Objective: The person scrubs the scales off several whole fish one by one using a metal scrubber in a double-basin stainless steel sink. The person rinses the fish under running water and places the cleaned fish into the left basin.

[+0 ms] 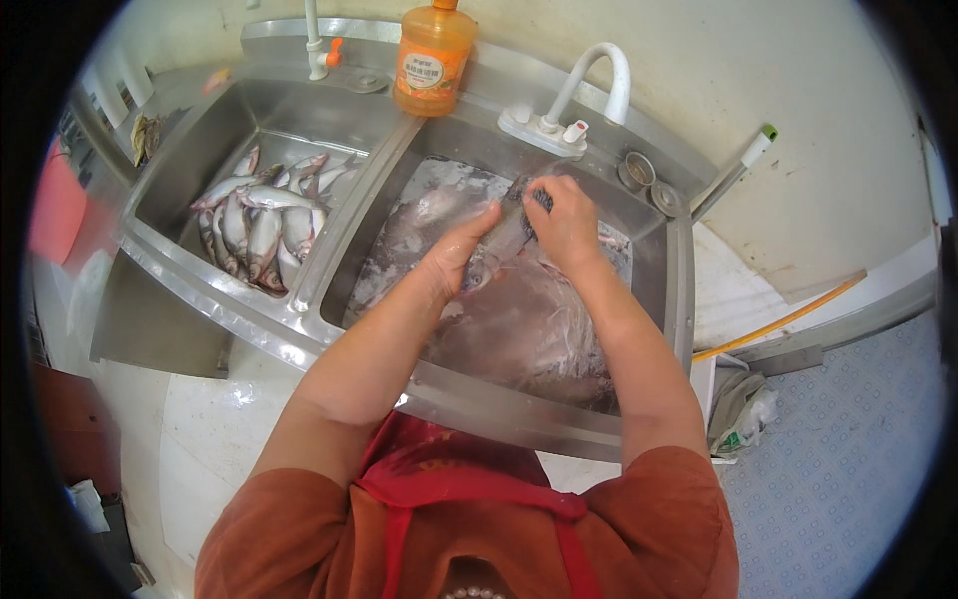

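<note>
My left hand (458,254) grips a whole fish (498,243) from below, its head pointing toward me, over the right basin of a stainless steel sink. Pinched in my right hand (560,217) is a dark, mesh-like scouring pad (540,199), which touches the fish's side near the tail. Cloudy, pinkish water (494,337) fills the bottom of this basin, with foam and blurred shapes under it that I cannot make out clearly. In the left basin a pile of several silvery fish (263,228) lies on the steel bottom.
An orange bottle (434,64) stands behind the divider between the basins. A white curved faucet (591,82) rises behind the right basin, with two metal drain strainers (651,183) on the rim beside it. A small white tap (318,56) is at the back left. A yellow hose (786,318) runs at the right.
</note>
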The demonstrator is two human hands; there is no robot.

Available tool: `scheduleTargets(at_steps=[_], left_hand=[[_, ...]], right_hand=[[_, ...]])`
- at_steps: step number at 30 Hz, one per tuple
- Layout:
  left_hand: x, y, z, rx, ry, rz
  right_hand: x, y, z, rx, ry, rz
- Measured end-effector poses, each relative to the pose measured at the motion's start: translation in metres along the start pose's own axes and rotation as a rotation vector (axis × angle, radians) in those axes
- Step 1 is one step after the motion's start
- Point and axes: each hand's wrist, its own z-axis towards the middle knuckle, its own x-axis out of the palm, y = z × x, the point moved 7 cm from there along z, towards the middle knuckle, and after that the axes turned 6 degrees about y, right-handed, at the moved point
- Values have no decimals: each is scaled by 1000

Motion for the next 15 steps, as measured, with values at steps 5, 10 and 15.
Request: scheduleTargets(at_steps=[5,10,15], left_hand=[[-6,-3,1,9,-149,-105],[0,-7,2,66,-1,84],[-15,-14,0,160,-237,132]], right_hand=[[20,26,-32,-144,197,117],[6,-7,-9,88,34,-6],[24,27,-28,-78,263,107]])
